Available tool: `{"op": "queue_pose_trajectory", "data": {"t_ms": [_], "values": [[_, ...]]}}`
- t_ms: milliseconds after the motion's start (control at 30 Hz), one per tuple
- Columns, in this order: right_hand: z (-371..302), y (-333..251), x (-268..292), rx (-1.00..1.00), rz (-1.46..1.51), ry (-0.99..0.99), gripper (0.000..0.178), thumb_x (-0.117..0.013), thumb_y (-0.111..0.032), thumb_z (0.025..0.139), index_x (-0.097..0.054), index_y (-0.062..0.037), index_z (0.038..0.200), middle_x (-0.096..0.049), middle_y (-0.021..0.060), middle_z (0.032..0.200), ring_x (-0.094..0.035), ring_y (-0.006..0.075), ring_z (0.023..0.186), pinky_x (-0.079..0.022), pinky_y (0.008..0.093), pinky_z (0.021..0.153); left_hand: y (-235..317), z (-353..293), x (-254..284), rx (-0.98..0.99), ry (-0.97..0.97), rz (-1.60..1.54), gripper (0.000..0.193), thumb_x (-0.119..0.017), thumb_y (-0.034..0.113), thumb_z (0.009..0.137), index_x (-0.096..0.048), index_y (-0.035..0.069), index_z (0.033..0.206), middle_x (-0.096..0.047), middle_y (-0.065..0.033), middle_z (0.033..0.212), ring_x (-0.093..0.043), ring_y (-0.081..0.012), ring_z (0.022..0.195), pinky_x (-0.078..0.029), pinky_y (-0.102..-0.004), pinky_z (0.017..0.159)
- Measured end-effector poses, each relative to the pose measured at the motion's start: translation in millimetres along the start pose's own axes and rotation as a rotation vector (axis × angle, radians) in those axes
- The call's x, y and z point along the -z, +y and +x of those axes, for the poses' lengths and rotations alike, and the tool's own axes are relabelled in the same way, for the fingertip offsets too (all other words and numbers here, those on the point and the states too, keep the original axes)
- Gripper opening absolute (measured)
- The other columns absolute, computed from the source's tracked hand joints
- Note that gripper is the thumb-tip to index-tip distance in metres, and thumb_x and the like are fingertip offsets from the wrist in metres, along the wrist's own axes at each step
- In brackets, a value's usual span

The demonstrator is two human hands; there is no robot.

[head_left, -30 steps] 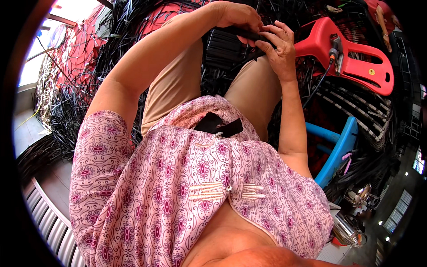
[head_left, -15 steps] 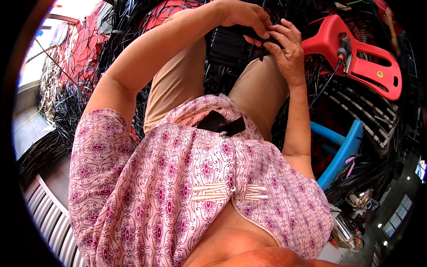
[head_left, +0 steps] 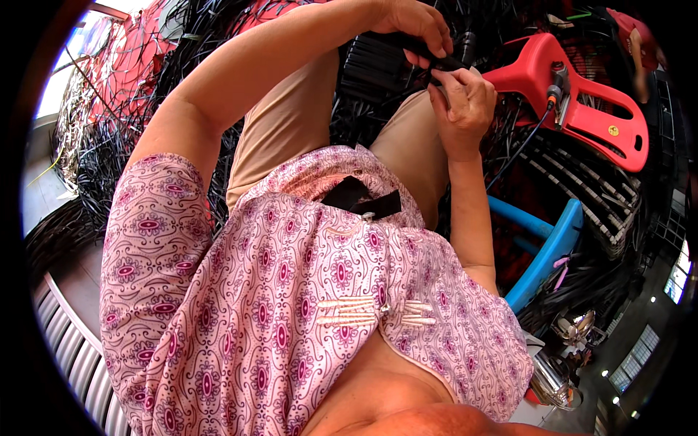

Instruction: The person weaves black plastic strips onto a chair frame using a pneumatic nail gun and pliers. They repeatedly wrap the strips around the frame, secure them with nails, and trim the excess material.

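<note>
At the top of the view, beyond my knees, my left hand [head_left: 420,27] curls its thumb and fingers down onto a black strip [head_left: 449,64]. My right hand [head_left: 465,102] pinches the same strip from the near right side, with its fingers bent. The two hands are close together, and the strip's ends are lost among other dark material. A black piece made of side-by-side strips [head_left: 372,67] lies just left of the hands, between my knees.
A red plastic stool [head_left: 538,65] lies on its side at the right, with a corded power tool [head_left: 557,89] on it. Nearer stands a blue plastic frame [head_left: 547,251]. Loose black strips [head_left: 163,80] heap up at the left.
My right hand has closed its fingers, which were more spread, and sits slightly lower. My left hand has shifted a little to the right. Both stay at the black strip.
</note>
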State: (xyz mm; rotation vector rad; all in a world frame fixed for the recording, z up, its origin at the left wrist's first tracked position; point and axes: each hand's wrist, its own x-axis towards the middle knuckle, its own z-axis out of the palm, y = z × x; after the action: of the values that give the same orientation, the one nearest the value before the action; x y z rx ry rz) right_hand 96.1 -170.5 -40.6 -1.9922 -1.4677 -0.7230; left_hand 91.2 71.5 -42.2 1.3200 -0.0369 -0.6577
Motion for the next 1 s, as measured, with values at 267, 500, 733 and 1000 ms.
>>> {"op": "queue_pose_trajectory", "data": {"t_ms": [267, 500, 733, 1000], "values": [[8.1, -7.7, -6.0, 0.110, 0.010, -0.016, 0.023, -0.082, -0.010, 0.074, -0.076, -0.0127, 0.097, -0.069, 0.0023, 0.094, -0.065, 0.0245, 0.090, -0.051, 0.0396, 0.084, -1.1, 0.7, 0.2, -0.005, 0.039, 0.048, 0.025, -0.067, 0.009, 0.092, -0.068, -0.002, 0.115, -0.073, -0.0122, 0.093, -0.072, -0.0194, 0.078, -0.061, -0.0335, 0.070], [27.6, -6.3, -2.4, 0.209, 0.027, -0.082, 0.016, -0.081, -0.011, 0.077, -0.074, -0.0126, 0.092, -0.070, 0.0013, 0.091, -0.066, 0.0231, 0.085, -0.049, 0.0388, 0.079, 3.4, -13.5, -5.2, -0.015, 0.143, 0.076, 0.031, -0.065, 0.015, 0.092, -0.065, -0.003, 0.117, -0.071, -0.0102, 0.095, -0.072, -0.0179, 0.081, -0.059, -0.0296, 0.068], [64.9, 23.7, -5.2, -0.089, 0.351, -0.268, 0.008, -0.081, -0.014, 0.077, -0.078, -0.0109, 0.084, -0.070, -0.0001, 0.093, -0.063, 0.0196, 0.096, -0.046, 0.0362, 0.090, -16.4, 12.3, 17.1, -0.223, -0.051, 0.180, 0.017, -0.072, 0.010, 0.089, -0.074, -0.002, 0.101, -0.075, -0.0070, 0.090, -0.069, -0.0120, 0.074, -0.057, -0.0270, 0.071], [68.1, 54.0, -17.6, -0.327, 0.792, -0.429, 0.011, -0.083, -0.013, 0.078, -0.080, -0.0067, 0.087, -0.073, 0.0002, 0.104, -0.060, 0.0188, 0.111, -0.046, 0.0323, 0.098, 3.8, -45.0, -24.6, -0.204, 0.375, 0.557, 0.034, -0.069, 0.026, 0.093, -0.071, -0.001, 0.113, -0.074, -0.0082, 0.094, -0.071, -0.0147, 0.088, -0.055, -0.0284, 0.077]]}}
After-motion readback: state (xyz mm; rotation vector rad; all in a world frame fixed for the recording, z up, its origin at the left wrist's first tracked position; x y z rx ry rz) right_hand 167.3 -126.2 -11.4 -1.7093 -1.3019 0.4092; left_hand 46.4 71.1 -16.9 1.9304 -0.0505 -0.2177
